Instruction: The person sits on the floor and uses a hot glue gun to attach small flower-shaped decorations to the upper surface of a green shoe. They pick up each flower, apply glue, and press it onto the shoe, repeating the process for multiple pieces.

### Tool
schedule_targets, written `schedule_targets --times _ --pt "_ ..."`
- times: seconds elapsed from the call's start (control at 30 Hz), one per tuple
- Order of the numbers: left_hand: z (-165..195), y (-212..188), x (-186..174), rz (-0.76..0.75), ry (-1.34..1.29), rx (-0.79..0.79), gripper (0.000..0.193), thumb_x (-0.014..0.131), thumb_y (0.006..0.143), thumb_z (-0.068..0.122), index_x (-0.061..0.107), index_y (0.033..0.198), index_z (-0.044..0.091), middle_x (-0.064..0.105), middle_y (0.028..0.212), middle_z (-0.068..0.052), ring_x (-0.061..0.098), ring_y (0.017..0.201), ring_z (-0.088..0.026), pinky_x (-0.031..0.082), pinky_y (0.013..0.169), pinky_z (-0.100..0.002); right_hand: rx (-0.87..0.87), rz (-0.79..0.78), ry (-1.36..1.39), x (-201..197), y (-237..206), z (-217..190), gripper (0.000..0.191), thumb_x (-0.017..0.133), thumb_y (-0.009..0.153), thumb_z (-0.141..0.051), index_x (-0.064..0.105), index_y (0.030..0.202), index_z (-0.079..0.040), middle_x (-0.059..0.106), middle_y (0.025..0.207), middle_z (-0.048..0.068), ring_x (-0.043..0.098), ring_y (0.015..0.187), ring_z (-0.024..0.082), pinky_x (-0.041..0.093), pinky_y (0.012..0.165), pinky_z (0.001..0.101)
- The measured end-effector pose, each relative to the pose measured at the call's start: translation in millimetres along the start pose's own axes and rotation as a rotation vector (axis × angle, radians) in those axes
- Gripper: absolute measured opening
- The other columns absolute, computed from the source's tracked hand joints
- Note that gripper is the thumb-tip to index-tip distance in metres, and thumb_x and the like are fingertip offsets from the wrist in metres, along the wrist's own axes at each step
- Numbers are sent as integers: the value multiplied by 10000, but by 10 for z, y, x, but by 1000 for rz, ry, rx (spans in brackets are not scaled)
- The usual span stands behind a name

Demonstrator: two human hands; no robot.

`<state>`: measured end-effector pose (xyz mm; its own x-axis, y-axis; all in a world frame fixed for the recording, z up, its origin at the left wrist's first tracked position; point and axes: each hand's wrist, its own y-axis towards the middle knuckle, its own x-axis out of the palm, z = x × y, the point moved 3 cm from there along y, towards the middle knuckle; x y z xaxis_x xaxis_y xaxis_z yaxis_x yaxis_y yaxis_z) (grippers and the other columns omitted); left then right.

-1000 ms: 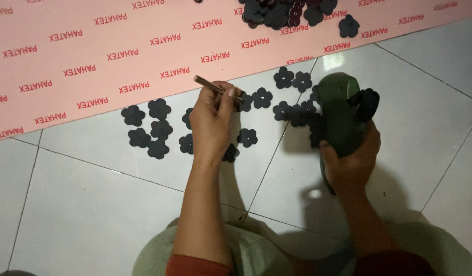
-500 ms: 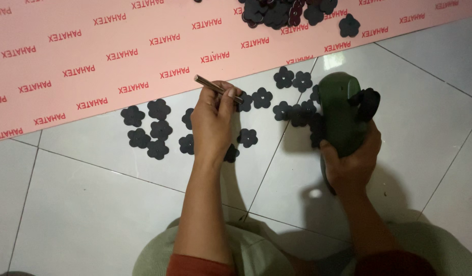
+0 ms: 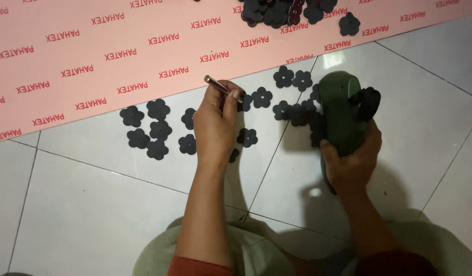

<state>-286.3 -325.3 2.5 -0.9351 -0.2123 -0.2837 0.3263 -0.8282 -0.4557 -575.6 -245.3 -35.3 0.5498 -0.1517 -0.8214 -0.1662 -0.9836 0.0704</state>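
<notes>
My left hand (image 3: 215, 128) grips a thin metal rod-like tool (image 3: 218, 85), its tip down among black flower-shaped cutouts (image 3: 261, 97) scattered on the white floor tiles. My right hand (image 3: 351, 158) holds a dark green handheld tool (image 3: 339, 112) with a black knob, resting over more black flowers (image 3: 297, 113). A cluster of flowers (image 3: 149, 128) lies to the left of my left hand.
A pink sheet with red printed words (image 3: 118, 56) covers the floor at the top. A heap of black flower cutouts (image 3: 282, 10) sits on it, with one lone flower (image 3: 349, 24) nearby. My knees in light green cloth (image 3: 164, 250) are at the bottom.
</notes>
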Motion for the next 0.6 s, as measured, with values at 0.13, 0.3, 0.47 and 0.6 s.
schedule_targets --times 0.13,0.3,0.47,0.6 --pt "22 -63 -1 -7 34 -33 134 630 995 232 681 1039 116 740 806 -24 578 669 -118 505 668 -301 17 12 -28 -7 -20 1 896 809 821 -142 333 1568 0 455 1410 218 508 1305 352 459 1119 495" --pt "81 -118 35 16 217 170 137 636 1002 235 679 1052 115 737 822 -106 681 692 -250 529 659 -360 21 1 2 -14 -4 -36 912 810 826 -167 317 1568 29 445 1393 228 516 1275 351 471 1085 479" --pt "126 -144 -4 5 297 300 144 650 996 224 678 1080 111 718 874 -177 702 787 -368 533 665 -439 -63 12 -63 -93 97 -288 890 896 816 -188 402 1515 55 499 1352 239 539 1252 379 475 1070 493" --pt "185 -168 -58 -7 258 323 139 642 986 211 677 1077 113 725 917 -165 707 812 -366 543 683 -439 -13 -47 -44 -274 168 -633 857 894 764 -176 473 1475 51 555 1304 227 580 1196 356 499 1022 482"
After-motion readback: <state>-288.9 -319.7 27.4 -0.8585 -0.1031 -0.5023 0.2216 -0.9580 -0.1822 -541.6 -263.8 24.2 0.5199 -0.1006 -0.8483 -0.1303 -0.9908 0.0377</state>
